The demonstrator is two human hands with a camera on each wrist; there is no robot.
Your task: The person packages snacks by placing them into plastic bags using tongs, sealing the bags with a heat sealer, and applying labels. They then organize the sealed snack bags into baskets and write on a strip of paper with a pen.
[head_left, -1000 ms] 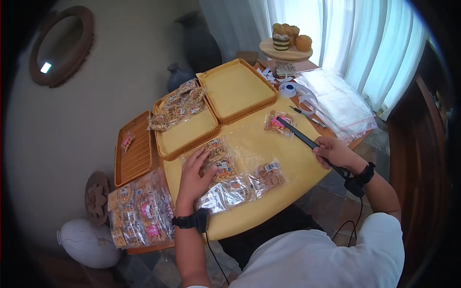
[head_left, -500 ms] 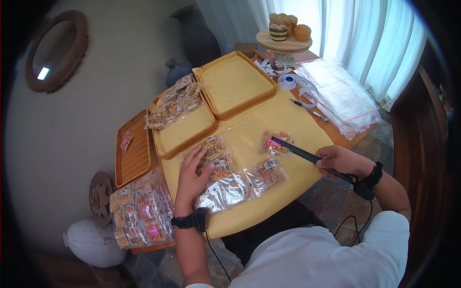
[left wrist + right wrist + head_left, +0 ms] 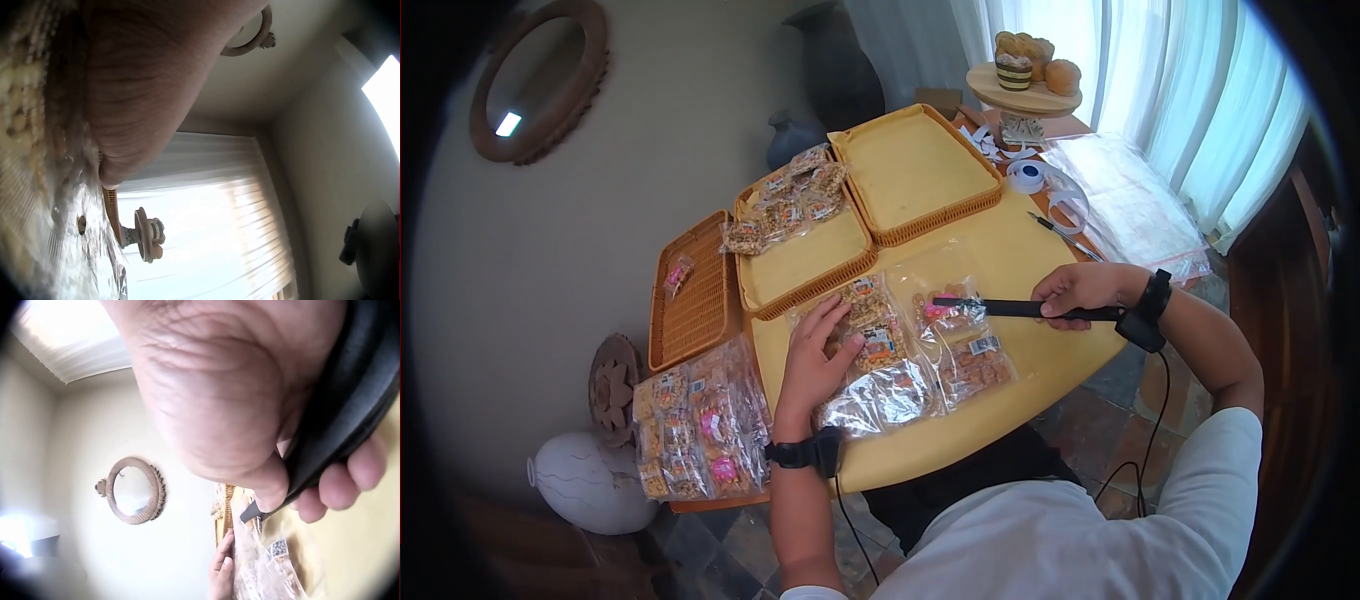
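My right hand (image 3: 1090,290) grips long black tongs (image 3: 1015,309), their tips at a small clear packet with a pink label (image 3: 937,313). This packet lies over the far right part of a large clear plastic bag, beyond a brownish packet with a printed label (image 3: 975,368). On the bag's left side, my left hand (image 3: 812,358) rests with fingers spread over packets of pale pieces (image 3: 881,345). Shiny plastic (image 3: 890,393) covers the near part. In the right wrist view, the dark tongs (image 3: 350,394) cross my palm, and fingers curl round them.
Behind stand wicker baskets: one lined in yellow (image 3: 910,175), one holding several packets (image 3: 795,205), and one with a single packet (image 3: 678,275). A filled bag (image 3: 700,430) lies at left. Tape roll (image 3: 1027,177), pen (image 3: 1065,236), clear bags (image 3: 1125,200) and a cake stand (image 3: 1025,100) are at right.
My right hand has moved the tongs and the pink-labelled packet leftward and nearer, over the large bag, beyond the brownish packet. My left hand has stayed resting on the packets.
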